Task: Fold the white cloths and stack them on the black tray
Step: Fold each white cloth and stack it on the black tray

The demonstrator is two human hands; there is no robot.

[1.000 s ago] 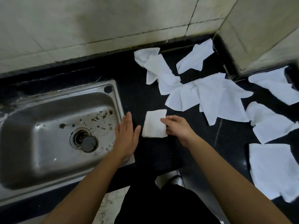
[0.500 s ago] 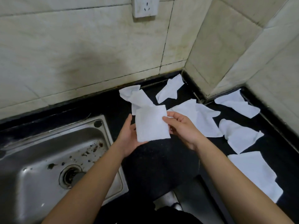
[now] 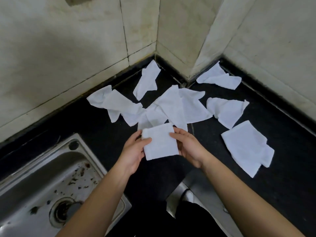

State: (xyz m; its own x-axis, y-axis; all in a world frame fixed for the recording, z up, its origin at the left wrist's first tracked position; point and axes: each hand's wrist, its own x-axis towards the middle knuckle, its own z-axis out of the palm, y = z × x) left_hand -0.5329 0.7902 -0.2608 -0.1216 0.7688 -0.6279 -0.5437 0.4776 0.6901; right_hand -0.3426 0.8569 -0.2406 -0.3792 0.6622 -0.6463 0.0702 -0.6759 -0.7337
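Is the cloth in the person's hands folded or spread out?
Folded: the held cloth is a compact square, smaller than the loose cloths behind.

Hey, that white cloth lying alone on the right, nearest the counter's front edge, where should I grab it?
Probably pinch the lone cloth at its far-left corner, coming from the left with the right hand once it frees the folded cloth. That side lies flat and straight-edged on the counter; its right side looks rumpled and doubled over.
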